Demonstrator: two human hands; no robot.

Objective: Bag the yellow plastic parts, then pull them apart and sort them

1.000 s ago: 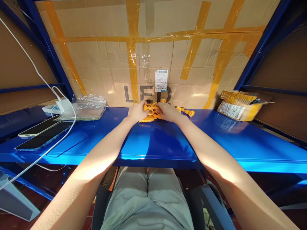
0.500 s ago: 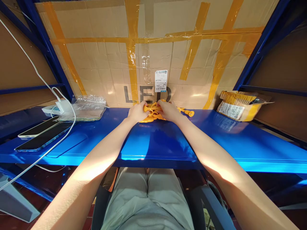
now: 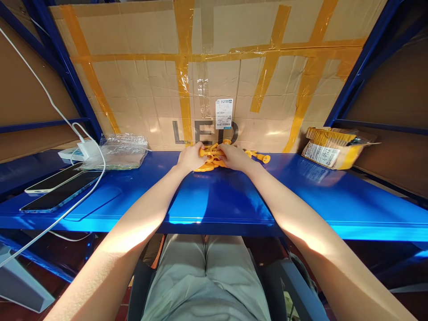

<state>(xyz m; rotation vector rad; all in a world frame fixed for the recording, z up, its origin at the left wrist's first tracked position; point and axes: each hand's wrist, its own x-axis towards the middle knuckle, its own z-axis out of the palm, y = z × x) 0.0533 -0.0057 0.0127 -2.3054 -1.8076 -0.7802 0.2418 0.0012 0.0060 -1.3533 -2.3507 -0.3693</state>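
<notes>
Between my two hands is a short yellow plastic stick-like piece [image 3: 213, 152], lying roughly level, with a rounder left end. My left hand [image 3: 191, 158] pinches that end between thumb and fingers. On the other end, my right hand [image 3: 234, 157] is closed, its fingertips partly hidden. Beneath and around them lies a pile of yellow plastic parts [image 3: 206, 167] on the blue shelf, too jumbled to name. One part with a round end [image 3: 227, 141] shows just behind my right fingers. Another yellow part with a disc-shaped end [image 3: 265, 158] lies to the right.
A taped cardboard sheet [image 3: 147, 89] stands behind the blue metal shelf [image 3: 133, 196]. At left are two phones [image 3: 62, 191], a white charger with a cable [image 3: 87, 148] and a clear plastic packet [image 3: 125, 154]. A taped parcel [image 3: 331, 149] sits at right.
My right fingers have shifted slightly and flattened over the yellow piece. The round end of a yellow part now shows behind them. My left hand has hardly moved.
</notes>
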